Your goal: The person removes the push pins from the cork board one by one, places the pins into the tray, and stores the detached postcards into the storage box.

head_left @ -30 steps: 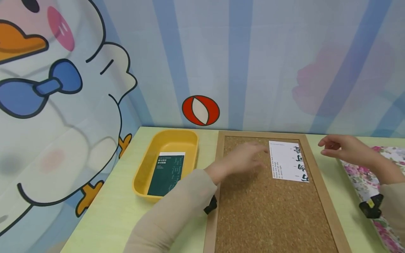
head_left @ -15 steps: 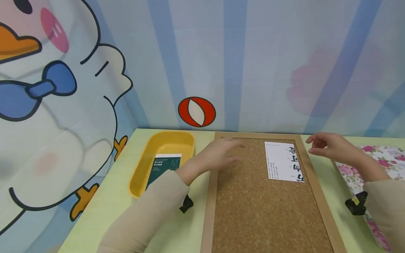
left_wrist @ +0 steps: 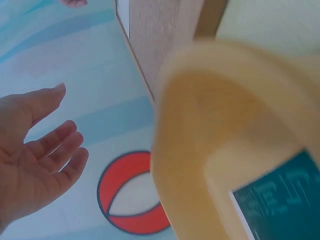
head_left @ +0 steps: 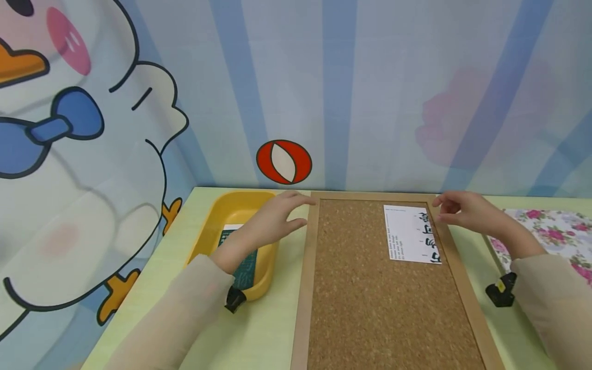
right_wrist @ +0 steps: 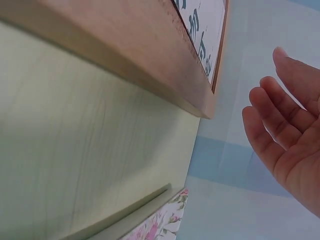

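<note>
In the head view my left hand [head_left: 268, 220] hovers over the right side of a yellow tray [head_left: 274, 264], its fingers relaxed and holding nothing. Inside the tray lies a dark green card [left_wrist: 280, 200] with pale lettering, partly hidden by my wrist in the head view. My right hand [head_left: 472, 209], bare of any object, hangs loosely curled over the far right corner of a wood-framed cork board [head_left: 370, 303]. A white card [head_left: 409, 234] with dark brush lettering lies on the board near that corner. The right wrist view shows the right palm and loosely bent fingers [right_wrist: 265, 115].
A flower-patterned flat item [head_left: 550, 228] lies right of the board, partly behind the right forearm. The pale green table [head_left: 152, 303] meets a printed curtain [head_left: 296, 92] at its far edge. Each wrist wears a small black camera.
My left hand has moved left, from above the board near the white card to over the tray. The right hand has shifted a little left, to the frame corner. The white card stays put.
</note>
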`<state>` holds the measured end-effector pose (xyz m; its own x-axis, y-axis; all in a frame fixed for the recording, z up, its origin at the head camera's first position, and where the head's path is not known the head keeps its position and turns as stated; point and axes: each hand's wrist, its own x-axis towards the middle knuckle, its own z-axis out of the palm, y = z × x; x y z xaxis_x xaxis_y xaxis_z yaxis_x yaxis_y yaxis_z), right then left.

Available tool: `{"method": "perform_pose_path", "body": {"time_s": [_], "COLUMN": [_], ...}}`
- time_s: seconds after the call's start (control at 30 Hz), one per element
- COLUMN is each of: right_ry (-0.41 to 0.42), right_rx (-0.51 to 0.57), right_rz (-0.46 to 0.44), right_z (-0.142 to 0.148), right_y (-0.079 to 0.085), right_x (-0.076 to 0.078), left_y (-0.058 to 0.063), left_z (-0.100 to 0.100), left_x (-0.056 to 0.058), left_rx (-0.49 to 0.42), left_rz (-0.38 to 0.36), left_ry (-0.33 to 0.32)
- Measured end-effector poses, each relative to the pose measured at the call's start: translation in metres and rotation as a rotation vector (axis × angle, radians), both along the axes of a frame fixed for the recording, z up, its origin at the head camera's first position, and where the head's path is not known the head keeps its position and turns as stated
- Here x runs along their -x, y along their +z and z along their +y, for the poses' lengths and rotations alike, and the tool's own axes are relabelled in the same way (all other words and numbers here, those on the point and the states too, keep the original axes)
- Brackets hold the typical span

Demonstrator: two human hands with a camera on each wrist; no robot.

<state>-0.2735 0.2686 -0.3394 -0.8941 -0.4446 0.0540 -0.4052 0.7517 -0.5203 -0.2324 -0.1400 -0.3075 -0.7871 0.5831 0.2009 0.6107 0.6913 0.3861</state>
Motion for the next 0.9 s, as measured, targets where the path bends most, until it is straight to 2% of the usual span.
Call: {"method": "perform_pose_path", "body": {"time_s": [0.23,0.53,0.73,0.9], "right_ry": [0.003,0.015,-0.001,-0.02], "right_rx": [0.03,0.047,0.051,0.039], "right_rz": [-0.035,-0.073,-0.106,-0.117], "right_z": [-0.008,-0.011,-0.014,-0.018], "right_y": [-0.002,-0.012,-0.014,-0.019], "right_x": [0.003,0.008,0.01,0.012], "left_y": [0.003,0.0,0.001,-0.002], "left_z": [-0.028,-0.069,-0.094,-0.108], "left_x": [-0.003,-0.011,-0.016,-0.02], "left_rx": [-0.035,-0.053,-0.034,-0.04], "left_rz": [-0.028,-0.029,-0.097,-0.124], "left_ry": [0.088,0.133,0.24,0.275]}}
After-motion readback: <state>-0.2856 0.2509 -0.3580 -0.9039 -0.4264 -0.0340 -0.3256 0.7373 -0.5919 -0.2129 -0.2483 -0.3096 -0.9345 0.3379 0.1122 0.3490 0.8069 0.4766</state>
